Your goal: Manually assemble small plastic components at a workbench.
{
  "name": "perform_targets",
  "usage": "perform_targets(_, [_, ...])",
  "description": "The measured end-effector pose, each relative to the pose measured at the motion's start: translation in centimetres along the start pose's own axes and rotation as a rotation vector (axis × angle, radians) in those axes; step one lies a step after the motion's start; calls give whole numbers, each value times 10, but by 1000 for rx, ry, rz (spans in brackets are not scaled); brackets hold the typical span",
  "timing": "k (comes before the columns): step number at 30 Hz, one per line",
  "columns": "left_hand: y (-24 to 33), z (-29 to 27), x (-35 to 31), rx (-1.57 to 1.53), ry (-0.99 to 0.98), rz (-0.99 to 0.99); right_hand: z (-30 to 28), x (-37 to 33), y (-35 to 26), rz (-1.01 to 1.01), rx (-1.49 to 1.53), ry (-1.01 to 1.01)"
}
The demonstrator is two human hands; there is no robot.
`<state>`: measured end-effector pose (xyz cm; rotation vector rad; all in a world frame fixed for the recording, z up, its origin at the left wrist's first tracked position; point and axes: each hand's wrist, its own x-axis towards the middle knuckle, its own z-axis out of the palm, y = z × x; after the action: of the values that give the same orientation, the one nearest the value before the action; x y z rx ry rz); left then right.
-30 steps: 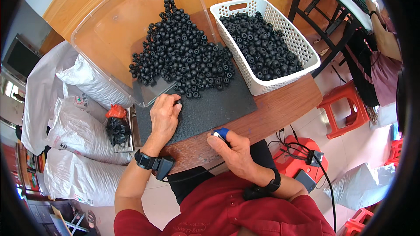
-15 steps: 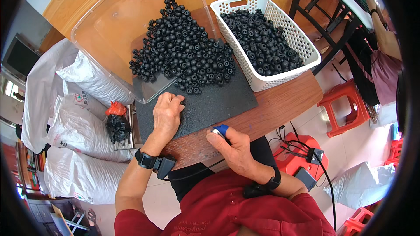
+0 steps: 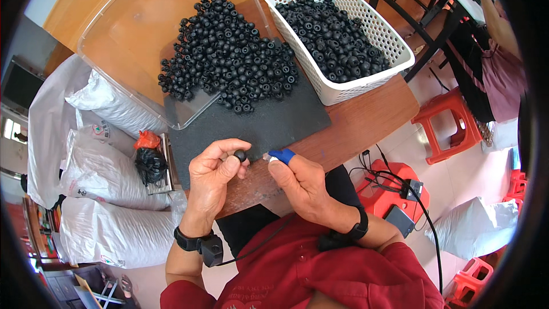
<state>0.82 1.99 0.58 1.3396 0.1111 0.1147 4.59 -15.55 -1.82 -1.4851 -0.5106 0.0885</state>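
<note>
My left hand point(image 3: 214, 177) pinches one small black round part point(image 3: 240, 155) between thumb and fingers, above the near edge of a dark foam mat point(image 3: 257, 126). My right hand point(image 3: 300, 180) is close beside it, holding a small tool with a blue tip point(image 3: 282, 155) that points toward the part. A large pile of the same black parts point(image 3: 229, 57) lies on the mat and in a clear plastic tray point(image 3: 120, 51). A white slotted basket point(image 3: 366, 83) at the right is full of black parts.
The wooden table point(image 3: 366, 120) ends just right of the basket. White sacks point(image 3: 97, 194) and a bundle of black rings point(image 3: 150, 166) lie at the left. Red stools point(image 3: 452, 120) and cables stand on the floor at the right. Another person's sleeve point(image 3: 503, 74) shows at the far right.
My left hand has pulled back from the mat toward me and now holds one black part raised. My right hand with the blue-tipped tool has moved up next to it.
</note>
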Motion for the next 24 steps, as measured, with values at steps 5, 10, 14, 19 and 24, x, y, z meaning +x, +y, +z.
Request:
perform_targets(5, [-2, 8, -6, -133, -30, -30, 4, 1, -1, -146, -56, 51])
perform_targets(10, [-3, 16, -11, -154, -40, -50, 5, 1, 0, -181, -60, 65])
perform_targets(14, [-6, 16, -13, -174, -52, -73, 5, 0, 2, -197, -115, 66])
perform_targets(19, [-7, 17, -14, -183, -58, -84, 7, 0, 7, -246, -157, 77])
perform_targets(24, [-9, 17, -13, -171, -45, -92, 5, 0, 9, -297, -205, 68])
